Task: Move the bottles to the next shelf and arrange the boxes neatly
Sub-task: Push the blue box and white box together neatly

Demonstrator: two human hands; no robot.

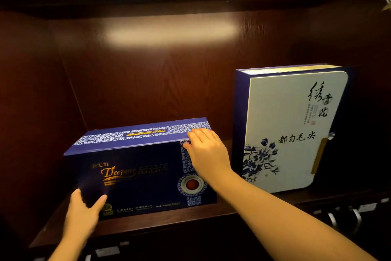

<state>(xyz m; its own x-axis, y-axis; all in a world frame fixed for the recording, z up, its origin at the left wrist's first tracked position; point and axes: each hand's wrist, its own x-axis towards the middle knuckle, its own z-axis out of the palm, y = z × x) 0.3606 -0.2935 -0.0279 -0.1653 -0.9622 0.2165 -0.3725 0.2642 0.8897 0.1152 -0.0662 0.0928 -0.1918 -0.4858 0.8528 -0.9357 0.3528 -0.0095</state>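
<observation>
A dark blue box [139,178] with gold lettering and a blue-and-white patterned band stands on the wooden shelf [169,221], left of centre. My left hand [83,211] grips its lower left front corner. My right hand [206,150] rests on its upper right corner, fingers over the top edge. To the right, a taller white-fronted box [285,129] with blue flowers and black calligraphy stands upright, apart from the blue box. No bottles are in view.
Dark wood back and side panels enclose the shelf, lit from above. A gap lies between the two boxes. Below the shelf's front edge at lower right are pale labels and metal hooks [342,216].
</observation>
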